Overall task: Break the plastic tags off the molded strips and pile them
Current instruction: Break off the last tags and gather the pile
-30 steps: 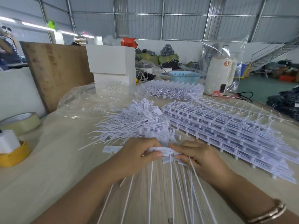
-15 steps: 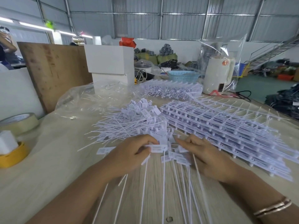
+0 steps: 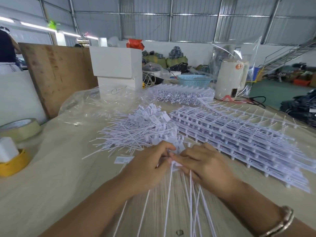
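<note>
My left hand [image 3: 150, 161] and my right hand [image 3: 203, 162] meet fingertip to fingertip at the table's middle, both pinching the head end of a white molded strip [image 3: 176, 164]. Its long thin tails [image 3: 168, 199] fan out toward me under my wrists. Just beyond my fingers lies the pile of loose white tags [image 3: 145, 127], tails pointing left. A stack of whole molded strips [image 3: 239, 139] lies to the right of my right hand. One loose tag [image 3: 122, 159] lies flat beside my left hand.
Clear plastic bags [image 3: 95, 106] lie behind the pile, with a white box [image 3: 116, 65] and another bundle of strips [image 3: 181, 95] farther back. Tape rolls [image 3: 20, 128] and a yellow roll [image 3: 13, 164] sit at the left. A blue basket [image 3: 194, 80] and a white appliance [image 3: 230, 79] stand behind.
My two hands have drawn together and slightly forward, so the fingertips now touch over the strip's head end. The tails have swung with them.
</note>
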